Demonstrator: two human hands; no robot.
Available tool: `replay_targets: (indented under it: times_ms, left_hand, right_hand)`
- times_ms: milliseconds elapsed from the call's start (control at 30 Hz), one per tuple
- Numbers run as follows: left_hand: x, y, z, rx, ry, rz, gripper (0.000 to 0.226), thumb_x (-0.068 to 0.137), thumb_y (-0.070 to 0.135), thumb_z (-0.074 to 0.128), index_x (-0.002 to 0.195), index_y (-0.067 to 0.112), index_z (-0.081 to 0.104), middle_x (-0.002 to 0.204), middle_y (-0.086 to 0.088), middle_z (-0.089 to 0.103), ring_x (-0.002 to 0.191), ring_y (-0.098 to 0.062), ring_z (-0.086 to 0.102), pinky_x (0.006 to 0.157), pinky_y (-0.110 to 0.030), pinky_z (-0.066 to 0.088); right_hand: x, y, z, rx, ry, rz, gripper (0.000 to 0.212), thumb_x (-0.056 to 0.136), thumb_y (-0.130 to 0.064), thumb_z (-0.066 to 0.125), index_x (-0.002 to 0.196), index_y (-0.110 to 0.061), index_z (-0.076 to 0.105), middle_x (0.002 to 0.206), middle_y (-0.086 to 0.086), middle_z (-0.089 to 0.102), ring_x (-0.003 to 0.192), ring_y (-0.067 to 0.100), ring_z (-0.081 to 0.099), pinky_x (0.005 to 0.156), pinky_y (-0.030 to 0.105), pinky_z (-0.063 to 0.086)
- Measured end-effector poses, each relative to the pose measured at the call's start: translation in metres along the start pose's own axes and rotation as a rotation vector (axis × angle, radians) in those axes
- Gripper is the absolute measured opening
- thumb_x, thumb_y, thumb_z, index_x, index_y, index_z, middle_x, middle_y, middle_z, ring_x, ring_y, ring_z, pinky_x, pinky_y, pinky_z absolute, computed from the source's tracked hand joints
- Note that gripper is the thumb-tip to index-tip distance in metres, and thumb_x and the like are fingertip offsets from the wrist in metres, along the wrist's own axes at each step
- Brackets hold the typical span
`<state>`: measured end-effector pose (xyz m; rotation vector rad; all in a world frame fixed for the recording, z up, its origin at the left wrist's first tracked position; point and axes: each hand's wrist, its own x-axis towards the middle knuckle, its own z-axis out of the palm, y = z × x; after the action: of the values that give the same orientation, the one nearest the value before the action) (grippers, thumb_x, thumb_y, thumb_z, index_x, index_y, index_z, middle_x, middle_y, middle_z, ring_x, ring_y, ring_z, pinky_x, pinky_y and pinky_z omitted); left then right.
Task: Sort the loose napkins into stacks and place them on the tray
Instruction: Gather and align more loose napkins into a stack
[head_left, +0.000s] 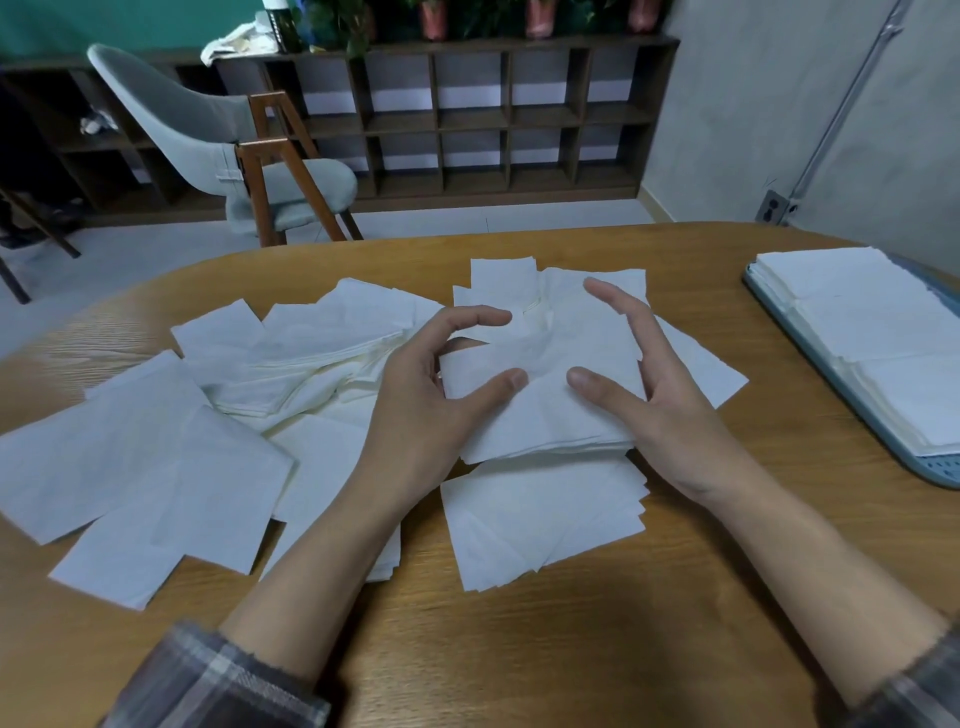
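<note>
At the middle of the table (571, 649), two hands square up one napkin stack (540, 421).

I read the left hand (426, 405) as gripping it: thumb on top, lower fingers seemingly tucked under the left edge, forefinger curled clear above. The right hand (670, 410) stays flat-fingered against the right edge, with only its thumb pressing on top. I judge the paper featherlight, soft and limp. The sheets will slide over one another and crease easily, so I would clamp the stack from two opposite edges, thumbs above and fingers beneath, never by a corner. My count: one stack in hand, one tray (924, 465) at the far right, well apart, and what look like three finished stacks (857, 312) on it, though the frame cuts them off. The loose napkins (156, 467) overlap left and front, too many to number.
</note>
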<state>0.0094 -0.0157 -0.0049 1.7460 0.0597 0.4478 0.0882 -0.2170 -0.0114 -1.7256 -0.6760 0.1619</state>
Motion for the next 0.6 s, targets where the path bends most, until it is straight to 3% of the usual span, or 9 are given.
replay_targets:
  times_ms: [133,233,267,333,367,400,500,533,600]
  left_hand:
    - [0.001,-0.005,0.0,0.035,0.01,0.001,0.038,0.089,0.018,0.085,0.12,0.035,0.07,0.097,0.007,0.075,0.094,-0.012,0.071,0.072,-0.024,0.058]
    - [0.004,-0.01,0.002,0.175,0.091,0.056,0.04,0.091,0.024,0.083,0.126,0.035,0.066,0.114,0.015,0.069,0.107,-0.003,0.065,0.078,-0.017,0.054]
    - [0.004,-0.009,0.002,0.177,0.098,0.044,0.041,0.093,0.029,0.082,0.129,0.036,0.064,0.122,0.017,0.066,0.112,0.002,0.062,0.082,-0.014,0.052]
    - [0.002,-0.004,-0.001,0.094,0.028,-0.053,0.044,0.094,0.046,0.076,0.135,0.043,0.06,0.131,0.02,0.063,0.116,0.01,0.059,0.088,-0.013,0.051]
    - [0.002,-0.002,-0.003,0.031,-0.029,-0.114,0.045,0.093,0.054,0.073,0.135,0.05,0.059,0.132,0.02,0.064,0.117,0.007,0.06,0.093,-0.018,0.053]
    - [0.001,0.001,-0.004,-0.031,-0.074,-0.159,0.045,0.092,0.057,0.072,0.135,0.053,0.058,0.129,0.02,0.068,0.116,0.004,0.064,0.096,-0.023,0.055]
    - [0.001,0.0,-0.003,-0.03,-0.06,-0.148,0.048,0.092,0.038,0.08,0.134,0.049,0.06,0.112,0.014,0.076,0.093,-0.001,0.073,0.071,-0.017,0.056]
    - [0.001,-0.002,-0.002,0.016,-0.026,-0.128,0.049,0.092,0.034,0.081,0.133,0.049,0.059,0.115,0.01,0.075,0.094,-0.005,0.073,0.067,-0.017,0.055]
    - [0.004,-0.008,-0.005,0.093,0.011,-0.076,0.05,0.094,0.032,0.08,0.133,0.05,0.056,0.125,0.011,0.07,0.102,-0.007,0.071,0.072,-0.021,0.057]
  right_hand:
    - [0.0,0.002,0.0,-0.075,0.003,-0.001,0.065,0.1,-0.028,0.069,0.152,-0.054,0.038,0.15,-0.047,0.035,0.137,-0.029,0.027,0.1,-0.006,0.021]
    - [0.0,0.001,-0.001,-0.081,0.046,-0.026,0.066,0.098,-0.023,0.071,0.151,-0.049,0.04,0.14,-0.054,0.038,0.128,-0.034,0.031,0.095,-0.009,0.026]
    - [0.0,0.001,-0.002,-0.019,0.043,-0.034,0.066,0.097,-0.019,0.071,0.15,-0.046,0.041,0.139,-0.05,0.044,0.129,-0.027,0.039,0.099,-0.002,0.034]
    - [-0.001,0.001,-0.004,0.189,0.01,-0.025,0.068,0.094,-0.012,0.071,0.149,-0.042,0.044,0.142,-0.026,0.058,0.132,0.002,0.058,0.1,0.022,0.053]
    - [-0.001,0.002,-0.005,0.226,0.009,-0.023,0.069,0.093,-0.01,0.07,0.149,-0.041,0.043,0.142,-0.017,0.06,0.13,0.011,0.062,0.098,0.029,0.056]
    - [-0.002,0.002,-0.004,0.197,0.01,-0.04,0.069,0.093,-0.01,0.071,0.148,-0.041,0.043,0.141,-0.018,0.06,0.13,0.009,0.062,0.1,0.028,0.056]
    - [0.0,0.001,-0.001,-0.011,0.049,-0.025,0.067,0.097,-0.012,0.072,0.149,-0.04,0.039,0.139,-0.038,0.046,0.117,-0.023,0.052,0.092,-0.003,0.038]
    - [0.001,0.001,-0.003,0.017,0.021,-0.014,0.067,0.096,-0.013,0.073,0.148,-0.04,0.04,0.139,-0.036,0.047,0.116,-0.021,0.054,0.091,-0.002,0.039]
    - [0.001,0.002,-0.009,0.166,-0.1,0.031,0.057,0.094,-0.018,0.076,0.141,-0.041,0.055,0.135,-0.026,0.06,0.123,-0.001,0.061,0.102,0.022,0.049]
